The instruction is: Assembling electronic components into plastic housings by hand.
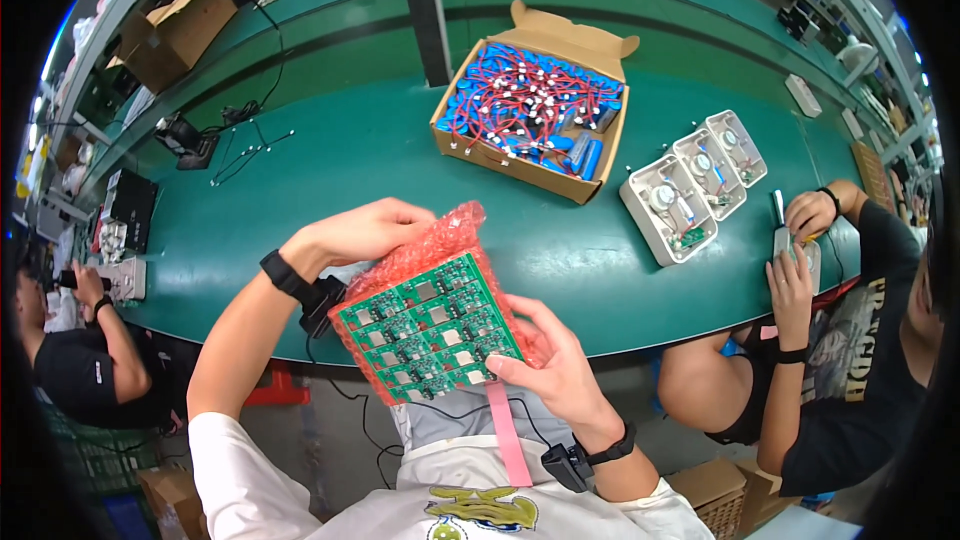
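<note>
In front of my body is a green circuit board panel (430, 330) with several repeated sections, lying against a red bubble wrap bag (460, 232). My right hand (548, 355) grips the panel's lower right side, its thumb on the front face and its fingers behind, by the wrap. Up at the wrap's top left edge, my left hand (370, 228) is bent over and closed on the wrap; its fingertips are partly hidden. A pink strip (507, 435) hangs below the panel, near my right thumb.
An open cardboard box (520, 172) of blue battery packs with red wires stands on the green table (330, 170). Right of it are several white housings (665, 235) with parts inside. A co-worker's hands (795, 270) work at the right edge; another person (100, 360) sits left. Thin cables (255, 150) lie back left.
</note>
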